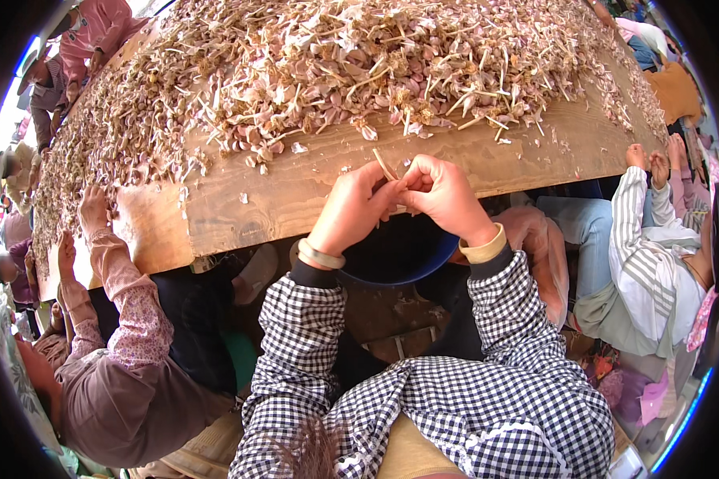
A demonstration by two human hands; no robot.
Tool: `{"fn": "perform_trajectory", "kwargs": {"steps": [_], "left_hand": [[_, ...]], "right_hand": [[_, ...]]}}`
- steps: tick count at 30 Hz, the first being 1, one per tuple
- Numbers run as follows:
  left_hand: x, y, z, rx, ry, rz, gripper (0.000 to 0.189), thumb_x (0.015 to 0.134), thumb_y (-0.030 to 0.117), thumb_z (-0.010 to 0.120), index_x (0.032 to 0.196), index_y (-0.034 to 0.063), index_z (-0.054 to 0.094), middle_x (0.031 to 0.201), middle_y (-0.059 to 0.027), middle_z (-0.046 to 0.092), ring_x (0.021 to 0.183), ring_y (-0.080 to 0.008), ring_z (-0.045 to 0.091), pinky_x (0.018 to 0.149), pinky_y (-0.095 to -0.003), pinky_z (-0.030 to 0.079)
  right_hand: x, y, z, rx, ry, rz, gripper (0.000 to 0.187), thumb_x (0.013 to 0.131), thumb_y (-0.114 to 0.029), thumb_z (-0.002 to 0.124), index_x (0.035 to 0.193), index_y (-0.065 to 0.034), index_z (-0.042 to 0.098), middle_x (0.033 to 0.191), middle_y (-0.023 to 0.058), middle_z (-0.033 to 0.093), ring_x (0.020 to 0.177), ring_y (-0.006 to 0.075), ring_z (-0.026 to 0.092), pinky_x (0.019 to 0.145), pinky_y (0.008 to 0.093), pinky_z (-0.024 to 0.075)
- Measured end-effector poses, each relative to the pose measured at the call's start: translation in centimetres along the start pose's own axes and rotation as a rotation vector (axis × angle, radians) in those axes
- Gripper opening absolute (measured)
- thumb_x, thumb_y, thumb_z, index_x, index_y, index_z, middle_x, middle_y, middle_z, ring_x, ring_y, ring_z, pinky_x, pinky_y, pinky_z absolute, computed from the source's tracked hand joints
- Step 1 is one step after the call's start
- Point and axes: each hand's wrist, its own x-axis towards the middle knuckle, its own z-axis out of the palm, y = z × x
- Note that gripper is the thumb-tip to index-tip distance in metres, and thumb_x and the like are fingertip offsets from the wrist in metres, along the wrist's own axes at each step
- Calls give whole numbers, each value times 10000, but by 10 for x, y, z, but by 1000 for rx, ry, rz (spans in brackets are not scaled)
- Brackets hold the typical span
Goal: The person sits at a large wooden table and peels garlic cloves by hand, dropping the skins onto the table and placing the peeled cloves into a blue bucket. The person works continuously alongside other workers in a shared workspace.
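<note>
My left hand [359,206] and my right hand [440,194] meet at the near edge of a wooden table [263,209]. Between the fingers of my left hand is a dry garlic stem [385,164], its upper end sticking up. The right fingertips touch its lower part, and what they pinch there is mostly hidden. Below both hands is a dark tub with a blue rim [422,276]. Beyond them a broad heap of garlic cloves, stems and papery skins [335,78] covers much of the table.
To the left a co-worker's hand [93,209] reaches to the heap's edge. A co-worker in a striped sleeve [632,209] sits at the right, with hands raised by the table. More people stand or sit along the far left side. A pinkish plastic bag [539,251] hangs beside my right forearm.
</note>
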Motion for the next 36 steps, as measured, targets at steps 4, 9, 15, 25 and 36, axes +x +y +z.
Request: {"fn": "perform_trajectory", "kwargs": {"steps": [4,9,15,25,36], "left_hand": [[-5,-3,-2,-511,-206,-16,142,1001,173,512,986,36,545,748,-34,622,611,-101,600,537,-206,475],[-3,-3,3,-739,-133,-52,188,1019,218,484,1029,40,546,824,-60,646,674,-119,624,584,-219,492],[-9,-5,-6,-175,-75,-28,138,978,129,522,952,12,590,711,-10,611,618,-73,575,516,-206,429],[-4,-25,-7,276,468,137,202,902,127,604,1070,18,579,755,-178,642,711,-368,635,645,-419,502],[9,-31,-8,54,481,165,221,892,82,618,1096,2,648,841,-95,690,704,-146,620,667,-274,495]], "right_hand": [[-1,-2,-12,504,-200,126,129,905,-147,672,891,-49,589,758,21,652,627,75,612,566,192,496],[3,-2,-17,665,-49,92,153,964,-184,521,953,-42,576,878,66,651,728,93,628,618,222,528],[26,8,-3,205,56,0,189,986,-208,495,969,-43,586,892,18,598,817,92,612,634,238,515],[68,17,44,-824,408,-249,190,913,-263,611,916,-75,585,814,123,673,756,325,647,639,431,484],[45,8,32,275,115,101,229,1013,-281,504,937,-97,616,696,-77,501,576,3,398,498,164,312]]}}
